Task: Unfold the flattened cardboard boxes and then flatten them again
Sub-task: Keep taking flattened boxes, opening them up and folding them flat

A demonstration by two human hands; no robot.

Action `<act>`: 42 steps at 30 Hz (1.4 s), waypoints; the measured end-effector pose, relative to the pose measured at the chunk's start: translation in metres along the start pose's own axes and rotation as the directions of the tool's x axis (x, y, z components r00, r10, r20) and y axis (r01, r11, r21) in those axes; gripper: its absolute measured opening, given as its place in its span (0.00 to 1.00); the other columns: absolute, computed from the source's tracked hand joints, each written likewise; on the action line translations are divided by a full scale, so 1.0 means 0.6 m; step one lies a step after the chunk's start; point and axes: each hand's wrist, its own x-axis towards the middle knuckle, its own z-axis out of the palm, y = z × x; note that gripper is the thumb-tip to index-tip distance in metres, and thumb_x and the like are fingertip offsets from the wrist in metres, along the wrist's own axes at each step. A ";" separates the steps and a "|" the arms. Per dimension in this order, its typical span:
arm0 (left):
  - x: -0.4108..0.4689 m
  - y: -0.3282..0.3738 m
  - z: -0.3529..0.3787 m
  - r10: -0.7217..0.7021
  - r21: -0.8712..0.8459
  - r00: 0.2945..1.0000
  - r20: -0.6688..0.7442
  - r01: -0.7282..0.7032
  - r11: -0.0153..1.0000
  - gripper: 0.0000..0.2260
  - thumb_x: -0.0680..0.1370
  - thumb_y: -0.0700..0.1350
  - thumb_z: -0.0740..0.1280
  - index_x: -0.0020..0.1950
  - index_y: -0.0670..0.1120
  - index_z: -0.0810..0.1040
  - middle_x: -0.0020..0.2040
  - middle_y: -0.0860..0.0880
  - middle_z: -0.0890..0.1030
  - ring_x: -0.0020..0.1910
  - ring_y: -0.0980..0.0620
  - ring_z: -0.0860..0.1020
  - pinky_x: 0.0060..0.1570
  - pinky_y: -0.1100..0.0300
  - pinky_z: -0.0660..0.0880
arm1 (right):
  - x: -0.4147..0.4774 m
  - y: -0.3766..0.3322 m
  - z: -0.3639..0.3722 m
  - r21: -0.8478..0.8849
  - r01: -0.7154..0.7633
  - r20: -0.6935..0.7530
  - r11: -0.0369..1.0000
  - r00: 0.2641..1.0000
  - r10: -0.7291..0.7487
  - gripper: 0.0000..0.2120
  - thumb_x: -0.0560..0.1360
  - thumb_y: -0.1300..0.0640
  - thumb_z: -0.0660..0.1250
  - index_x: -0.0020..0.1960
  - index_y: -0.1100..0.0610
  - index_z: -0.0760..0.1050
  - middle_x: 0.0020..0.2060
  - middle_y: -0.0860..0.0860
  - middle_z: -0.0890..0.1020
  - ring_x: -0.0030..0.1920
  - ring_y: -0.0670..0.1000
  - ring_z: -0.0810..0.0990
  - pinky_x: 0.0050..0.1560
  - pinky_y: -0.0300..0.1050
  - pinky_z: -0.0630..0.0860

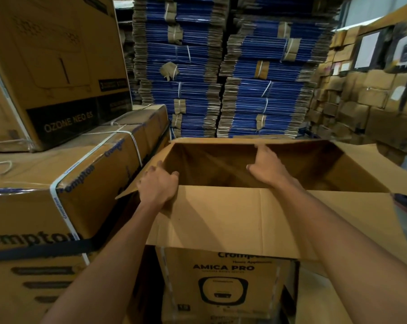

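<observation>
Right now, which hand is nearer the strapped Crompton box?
Left. The left hand grips the open box's left corner, beside the strapped Crompton box; the right hand touches the open box's far wall.

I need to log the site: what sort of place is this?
Most likely a warehouse or carton store. Tall strapped bundles of flattened blue cartons fill the back, sealed Crompton boxes are stacked at left, and brown cartons line the right wall. The Amica Pro box stands open in front.
</observation>
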 end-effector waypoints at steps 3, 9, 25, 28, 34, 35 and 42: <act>-0.003 0.003 0.001 -0.001 -0.007 1.000 -0.022 0.001 1.000 0.30 0.78 0.61 0.58 0.76 0.48 0.66 0.70 0.42 0.75 0.67 0.38 0.74 0.67 0.36 0.70 | 0.033 0.001 0.000 -0.110 0.077 -0.082 0.991 0.993 -0.086 0.42 0.78 0.59 0.70 0.82 0.55 0.48 0.81 0.54 0.54 0.76 0.61 0.63 0.72 0.63 0.66; -0.008 0.003 0.005 0.010 0.002 0.999 -0.047 -0.010 1.000 0.29 0.81 0.59 0.60 0.79 0.47 0.63 0.74 0.42 0.71 0.72 0.38 0.70 0.71 0.36 0.67 | 0.122 0.010 -0.004 -0.302 0.096 -0.062 0.948 0.991 -0.120 0.47 0.77 0.56 0.71 0.83 0.55 0.41 0.83 0.51 0.46 0.79 0.62 0.54 0.75 0.68 0.60; 0.002 0.008 0.014 -0.020 0.003 0.995 -0.096 0.020 1.000 0.28 0.81 0.58 0.60 0.78 0.48 0.64 0.73 0.41 0.73 0.71 0.39 0.71 0.71 0.37 0.66 | 0.260 0.056 0.057 -0.411 0.021 0.214 0.911 0.974 0.074 0.43 0.71 0.59 0.71 0.80 0.56 0.55 0.76 0.59 0.64 0.77 0.61 0.59 0.76 0.61 0.61; 0.005 0.009 0.015 -0.030 0.019 0.994 -0.103 0.032 0.999 0.28 0.81 0.59 0.59 0.79 0.48 0.65 0.73 0.41 0.73 0.71 0.38 0.71 0.70 0.36 0.67 | 0.256 0.052 0.053 -0.421 0.011 0.248 0.907 0.963 0.103 0.48 0.72 0.59 0.71 0.83 0.55 0.45 0.82 0.54 0.51 0.81 0.59 0.46 0.78 0.61 0.52; 0.001 0.009 0.012 -0.028 0.008 0.996 -0.090 0.029 1.000 0.28 0.81 0.59 0.59 0.78 0.47 0.64 0.73 0.41 0.72 0.71 0.37 0.71 0.70 0.37 0.67 | 0.191 0.040 0.049 -0.352 0.101 0.287 0.930 0.958 0.005 0.48 0.75 0.53 0.73 0.83 0.53 0.44 0.82 0.52 0.47 0.81 0.60 0.48 0.78 0.61 0.57; 0.001 0.009 0.012 -0.028 0.008 0.996 -0.088 0.029 1.000 0.28 0.81 0.59 0.59 0.79 0.47 0.64 0.73 0.40 0.72 0.71 0.37 0.71 0.70 0.37 0.67 | 0.167 0.034 0.043 -0.312 0.111 0.307 0.943 0.952 -0.010 0.45 0.76 0.52 0.73 0.83 0.53 0.48 0.82 0.53 0.50 0.80 0.60 0.53 0.78 0.59 0.59; -0.021 0.008 0.013 -0.020 -0.060 0.981 -0.190 0.009 0.998 0.24 0.83 0.55 0.59 0.76 0.46 0.69 0.71 0.40 0.74 0.71 0.38 0.71 0.71 0.38 0.64 | -0.042 0.019 -0.036 -0.090 0.102 0.080 0.991 0.992 -0.095 0.11 0.81 0.51 0.67 0.62 0.50 0.80 0.51 0.47 0.81 0.50 0.48 0.76 0.51 0.46 0.72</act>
